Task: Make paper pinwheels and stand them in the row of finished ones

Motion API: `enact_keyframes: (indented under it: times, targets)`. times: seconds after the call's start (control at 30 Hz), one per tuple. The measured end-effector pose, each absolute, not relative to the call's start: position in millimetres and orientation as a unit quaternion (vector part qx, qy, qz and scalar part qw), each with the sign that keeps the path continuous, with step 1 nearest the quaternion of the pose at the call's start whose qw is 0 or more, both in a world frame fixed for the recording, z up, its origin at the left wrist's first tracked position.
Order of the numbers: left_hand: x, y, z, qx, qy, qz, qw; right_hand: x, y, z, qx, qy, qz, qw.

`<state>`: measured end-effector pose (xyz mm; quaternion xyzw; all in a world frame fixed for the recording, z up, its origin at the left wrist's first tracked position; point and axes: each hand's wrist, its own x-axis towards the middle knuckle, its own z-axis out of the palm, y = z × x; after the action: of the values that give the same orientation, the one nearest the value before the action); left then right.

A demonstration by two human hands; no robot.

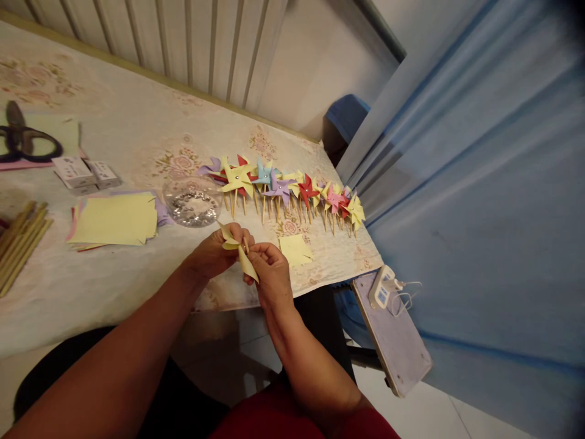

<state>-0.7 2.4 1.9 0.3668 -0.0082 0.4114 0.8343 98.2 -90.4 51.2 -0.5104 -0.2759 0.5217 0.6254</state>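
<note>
Your left hand and right hand pinch a yellow pinwheel and its wooden stick between them, over the desk's near edge; gripping lightly should avoid creases.

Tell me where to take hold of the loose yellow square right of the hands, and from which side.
Probably the middle of the near edge of the square, coming in low from the near side: it lies flat on the table, pinwheels are beyond it, and the right grip is at its left.
</note>
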Motion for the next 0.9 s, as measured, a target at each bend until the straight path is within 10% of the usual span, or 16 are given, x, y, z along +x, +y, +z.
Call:
enact_keyframes:
  times: [0.9]
  targets:
    - [0.3, 1.5, 1.4, 0.370, 0.003, 0.401, 0.838, 99.4, -90.7, 48.6, -0.511, -0.272, 0.524, 0.625]
